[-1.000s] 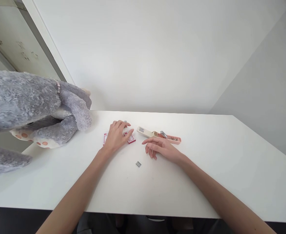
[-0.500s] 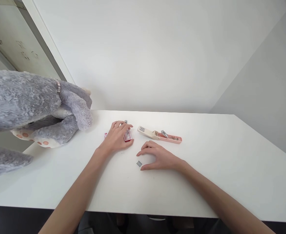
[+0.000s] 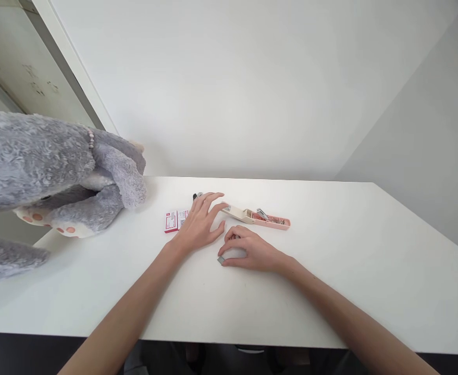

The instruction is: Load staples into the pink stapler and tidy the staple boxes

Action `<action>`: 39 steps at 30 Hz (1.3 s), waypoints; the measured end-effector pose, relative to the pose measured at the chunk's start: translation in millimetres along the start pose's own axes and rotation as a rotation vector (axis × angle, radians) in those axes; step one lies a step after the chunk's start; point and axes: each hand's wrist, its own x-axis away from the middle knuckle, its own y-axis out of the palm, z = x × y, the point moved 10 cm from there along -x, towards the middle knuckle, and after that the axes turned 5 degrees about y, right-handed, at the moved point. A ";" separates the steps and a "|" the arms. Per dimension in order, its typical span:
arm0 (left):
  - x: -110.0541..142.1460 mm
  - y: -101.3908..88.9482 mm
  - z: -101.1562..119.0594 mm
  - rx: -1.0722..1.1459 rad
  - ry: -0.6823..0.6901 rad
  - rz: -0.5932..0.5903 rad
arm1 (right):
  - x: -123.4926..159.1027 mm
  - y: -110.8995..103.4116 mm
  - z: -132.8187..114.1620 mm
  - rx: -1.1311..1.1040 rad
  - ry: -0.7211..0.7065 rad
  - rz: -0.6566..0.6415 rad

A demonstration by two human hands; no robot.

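Observation:
My right hand rests on the white table, thumb and fingers pinching a small grey strip of staples that still lies on the surface. My left hand lies flat with fingers spread, its fingertips touching the cream end of an opened pink stapler. Just left of that hand sits a red and white staple box. A small dark object peeks out behind my left fingers.
A large grey plush toy with pink paw pads lies over the table's left end. White walls close the back and right. The table's front edge runs across the bottom of the view.
My left hand slid right off the staple box toward the stapler. My right hand drew back from the stapler and closed its fingers on the staple strip.

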 end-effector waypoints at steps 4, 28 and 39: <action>-1.8 2.2 11.6 0.019 0.002 0.042 | -1.4 -2.7 7.1 -0.125 0.054 0.015; -3.8 3.0 11.7 0.338 -0.139 0.119 | -0.4 -30.7 47.0 -0.818 0.335 0.186; 0.9 21.3 -7.0 0.722 -0.521 -0.067 | 14.5 -68.0 24.2 -0.142 0.147 0.541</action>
